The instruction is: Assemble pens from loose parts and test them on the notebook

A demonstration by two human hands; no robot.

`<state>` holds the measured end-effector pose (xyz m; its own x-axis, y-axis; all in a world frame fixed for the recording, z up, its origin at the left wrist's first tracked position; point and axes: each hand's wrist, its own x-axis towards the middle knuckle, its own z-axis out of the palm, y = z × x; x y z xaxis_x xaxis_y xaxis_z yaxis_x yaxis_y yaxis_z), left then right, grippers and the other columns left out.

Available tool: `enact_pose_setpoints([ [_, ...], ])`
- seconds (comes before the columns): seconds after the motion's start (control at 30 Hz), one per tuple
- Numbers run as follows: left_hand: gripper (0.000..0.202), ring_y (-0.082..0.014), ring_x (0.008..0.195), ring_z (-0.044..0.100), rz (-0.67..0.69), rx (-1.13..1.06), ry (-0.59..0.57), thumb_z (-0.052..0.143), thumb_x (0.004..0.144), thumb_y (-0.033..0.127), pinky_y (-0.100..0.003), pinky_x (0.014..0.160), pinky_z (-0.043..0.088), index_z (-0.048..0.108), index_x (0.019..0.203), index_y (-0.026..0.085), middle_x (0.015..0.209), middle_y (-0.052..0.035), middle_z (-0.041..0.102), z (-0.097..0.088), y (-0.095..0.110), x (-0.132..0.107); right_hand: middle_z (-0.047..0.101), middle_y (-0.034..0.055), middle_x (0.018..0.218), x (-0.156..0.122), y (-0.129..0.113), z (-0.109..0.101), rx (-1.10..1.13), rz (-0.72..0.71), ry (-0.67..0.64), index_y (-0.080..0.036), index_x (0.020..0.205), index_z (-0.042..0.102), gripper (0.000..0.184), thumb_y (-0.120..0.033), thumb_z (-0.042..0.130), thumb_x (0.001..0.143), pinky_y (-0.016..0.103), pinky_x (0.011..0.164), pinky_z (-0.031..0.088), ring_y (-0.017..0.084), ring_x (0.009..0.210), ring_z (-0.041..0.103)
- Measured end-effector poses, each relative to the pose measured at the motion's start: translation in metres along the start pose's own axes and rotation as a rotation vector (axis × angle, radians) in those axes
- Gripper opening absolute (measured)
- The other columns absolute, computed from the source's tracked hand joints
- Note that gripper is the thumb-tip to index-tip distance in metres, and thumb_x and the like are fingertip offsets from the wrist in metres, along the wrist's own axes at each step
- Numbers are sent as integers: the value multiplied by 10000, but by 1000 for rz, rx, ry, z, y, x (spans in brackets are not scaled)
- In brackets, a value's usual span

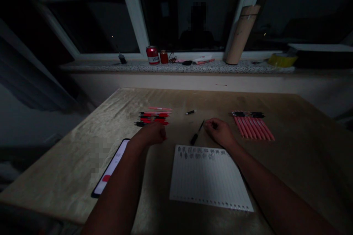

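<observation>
My left hand (154, 133) is closed in a loose fist beside a group of red and black pens (151, 116) on the left. A small red bit shows at its fingers, too dim to name. My right hand (219, 131) rests on the table with curled fingers; what they hold, if anything, is hidden. Right by its fingertips lies a black pen part with a thin refill (197, 134). Farther back is a short black pen piece (190, 112). Below the hands lies a lined notepad sheet (206, 180) with rows of dark scribbles along its top.
Pink pens (253, 127) lie in a row on the right, with black pens (246, 114) across their top. A phone (110, 172) lies partly under my left forearm. On the windowsill stand a red can (152, 55), a small red jar (163, 57) and a cardboard tube (242, 35).
</observation>
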<state>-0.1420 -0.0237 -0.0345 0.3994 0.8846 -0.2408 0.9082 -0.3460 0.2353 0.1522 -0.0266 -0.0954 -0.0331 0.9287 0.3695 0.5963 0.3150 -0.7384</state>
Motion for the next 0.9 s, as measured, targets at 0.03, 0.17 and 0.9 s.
enact_pose_setpoints([
  [0.03,128,-177,678,610,18,8,36,581,633,145,-247,590,406,679,694,202,742,-29,672,1,3,1,663,51,763,0,0,0,-1,3,-2,-162,801,648,189,-287,509,774,275,639,446,165,680,598],
  [0.17,158,-200,787,609,12,55,231,578,678,176,-273,660,426,665,810,187,869,-61,668,5,17,7,664,56,776,1,1,0,-5,1,-4,-160,805,650,193,-289,509,780,278,651,446,167,692,601],
  [0.9,170,-171,732,589,44,-131,439,505,781,336,-276,675,427,590,805,191,789,-34,640,48,98,44,658,50,762,1,0,2,-16,2,6,-161,810,639,196,-289,494,784,266,642,452,161,680,597],
])
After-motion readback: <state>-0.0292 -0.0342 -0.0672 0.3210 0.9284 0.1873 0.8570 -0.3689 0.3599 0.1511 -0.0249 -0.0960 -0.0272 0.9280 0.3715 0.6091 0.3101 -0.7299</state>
